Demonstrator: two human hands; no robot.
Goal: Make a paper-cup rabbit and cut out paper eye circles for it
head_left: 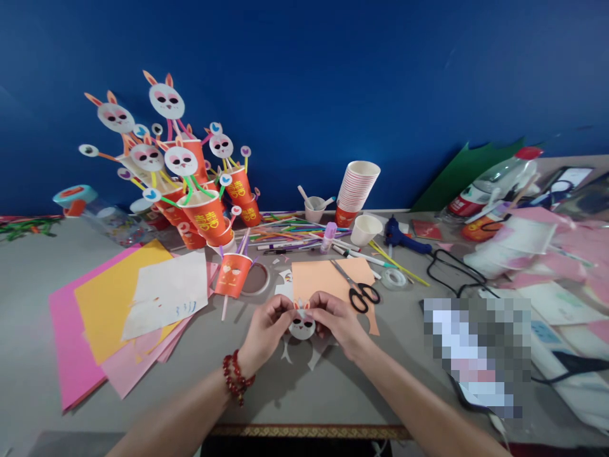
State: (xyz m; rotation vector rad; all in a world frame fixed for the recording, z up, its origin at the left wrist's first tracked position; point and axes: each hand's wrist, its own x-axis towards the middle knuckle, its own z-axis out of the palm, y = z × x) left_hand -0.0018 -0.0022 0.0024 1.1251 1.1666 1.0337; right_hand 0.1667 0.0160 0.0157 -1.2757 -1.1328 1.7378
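Between my two hands is a small white paper rabbit face (302,327) with dark eyes and orange-lined ears, held above the table. My left hand (269,322), with a red bead bracelet (236,376) at the wrist, pinches its left upper side. On the other side my right hand (337,322) grips the upper right edge with thumb and fingers. White paper scraps (314,358) lie beneath the hands. Just beyond them are an orange paper sheet (316,276) and black-handled scissors (363,297), which rest partly on it. A red paper cup (233,275) with a straw lies to the left.
Finished rabbit cups (209,219) are stacked at the back left. Coloured paper (71,343) covers the left side. Markers and a glue stick (328,237), stacked cups (356,187), tape (394,278), a blue glue gun (404,239) and a blurred-out phone (476,355) stand or lie around.
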